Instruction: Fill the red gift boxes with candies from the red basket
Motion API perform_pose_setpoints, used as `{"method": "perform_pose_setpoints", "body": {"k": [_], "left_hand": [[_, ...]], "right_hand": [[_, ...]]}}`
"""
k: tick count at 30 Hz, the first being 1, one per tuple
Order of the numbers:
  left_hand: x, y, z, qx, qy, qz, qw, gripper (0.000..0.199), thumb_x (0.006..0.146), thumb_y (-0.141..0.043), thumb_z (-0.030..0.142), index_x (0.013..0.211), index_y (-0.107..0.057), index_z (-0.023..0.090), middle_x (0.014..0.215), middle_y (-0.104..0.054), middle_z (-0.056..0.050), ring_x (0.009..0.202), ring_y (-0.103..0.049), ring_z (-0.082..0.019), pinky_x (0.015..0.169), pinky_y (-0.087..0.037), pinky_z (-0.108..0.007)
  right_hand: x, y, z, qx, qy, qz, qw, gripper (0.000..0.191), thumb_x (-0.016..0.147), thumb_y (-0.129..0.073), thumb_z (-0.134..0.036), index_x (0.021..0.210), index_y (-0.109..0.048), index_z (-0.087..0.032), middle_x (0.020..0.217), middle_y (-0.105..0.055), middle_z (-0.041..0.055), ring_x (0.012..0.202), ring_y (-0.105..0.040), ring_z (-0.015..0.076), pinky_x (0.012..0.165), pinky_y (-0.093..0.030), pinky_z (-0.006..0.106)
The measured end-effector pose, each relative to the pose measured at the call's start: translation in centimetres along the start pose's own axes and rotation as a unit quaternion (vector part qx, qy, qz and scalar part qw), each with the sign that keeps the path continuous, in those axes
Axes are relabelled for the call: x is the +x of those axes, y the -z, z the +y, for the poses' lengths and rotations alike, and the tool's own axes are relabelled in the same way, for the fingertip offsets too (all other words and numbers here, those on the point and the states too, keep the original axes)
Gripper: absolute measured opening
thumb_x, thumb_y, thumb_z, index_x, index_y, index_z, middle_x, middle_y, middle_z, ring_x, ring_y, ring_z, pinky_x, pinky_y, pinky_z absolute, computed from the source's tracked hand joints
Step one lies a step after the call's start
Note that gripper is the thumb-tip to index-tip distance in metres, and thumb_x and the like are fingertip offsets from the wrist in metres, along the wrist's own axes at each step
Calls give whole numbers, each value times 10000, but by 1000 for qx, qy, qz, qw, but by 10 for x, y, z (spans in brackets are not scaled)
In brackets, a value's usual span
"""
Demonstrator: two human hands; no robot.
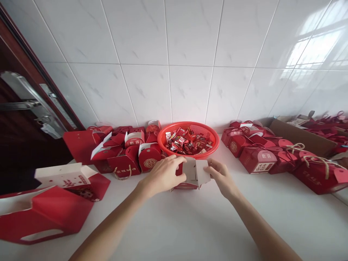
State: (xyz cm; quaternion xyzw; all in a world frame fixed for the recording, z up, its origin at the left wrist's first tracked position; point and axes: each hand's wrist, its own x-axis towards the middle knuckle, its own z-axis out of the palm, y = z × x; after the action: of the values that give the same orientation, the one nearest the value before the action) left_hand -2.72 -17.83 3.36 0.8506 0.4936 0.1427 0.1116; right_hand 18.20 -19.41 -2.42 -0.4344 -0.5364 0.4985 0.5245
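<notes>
A small red paper gift box (186,186) stands on the white tabletop with its top open and its pale inside showing. Its left side is gripped by my left hand (162,175), thumb and fingers curled at the edge. On the other side my right hand (221,177) pinches the right flap, which folds outward. Just behind the box sits a round red plastic basket (187,125) full of wrapped candies (187,141) in mostly red wrappers. How much lies in the box's bottom is hard to make out.
Several red boxes, some open-topped (126,157), crowd the left back. Larger open red boxes (54,214) lie nearer on the left. Closed boxes with cord handles (258,159) stand at right, before a brown carton (301,137). A tiled wall (190,90) rises behind; a dark door (21,145) is far left.
</notes>
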Motion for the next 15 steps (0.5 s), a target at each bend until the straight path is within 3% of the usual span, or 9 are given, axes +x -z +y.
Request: {"method": "perform_pose_setpoints", "body": {"k": [2, 5, 10, 15], "left_hand": [[-2, 5, -6, -3, 5, 1, 1000, 356, 825, -536, 203, 1150, -673, 246, 964, -657, -41, 822, -651, -208, 693, -486, -287], [-4, 12, -13, 3, 32, -6, 999, 385, 842, -446, 156, 1114, -694, 268, 1000, -640, -44, 744, -647, -181, 676, -478, -285], [-4, 17, -17, 10, 38, -43, 998, 496, 823, -402, 114, 1200, -681, 275, 1212, -594, -57, 874, -661, -200, 664, -473, -280], [-5, 16, -18, -26, 65, -56, 996, 395, 864, -484, 285, 1204, -684, 285, 1085, -631, -49, 879, -657, -224, 730, -492, -305]], "right_hand": [[0, 0, 1, 2, -5, 2, 1000, 135, 755, -590, -328, 750, -532, -207, 633, -564, -31, 550, -560, 144, 532, -487, 287], [-1, 0, 1, 12, -25, -5, 1000, 207, 754, -565, -307, 935, -565, -206, 662, -623, -30, 509, -589, 152, 530, -517, 313], [-3, 1, 2, 13, -16, -20, 1000, 407, 767, -553, -272, 1172, -540, -235, 633, -617, -60, 490, -579, 138, 518, -506, 290], [-2, 3, 6, -28, -6, -77, 997, 285, 796, -528, -295, 1035, -650, -199, 672, -621, -23, 536, -563, 128, 517, -483, 270]]}}
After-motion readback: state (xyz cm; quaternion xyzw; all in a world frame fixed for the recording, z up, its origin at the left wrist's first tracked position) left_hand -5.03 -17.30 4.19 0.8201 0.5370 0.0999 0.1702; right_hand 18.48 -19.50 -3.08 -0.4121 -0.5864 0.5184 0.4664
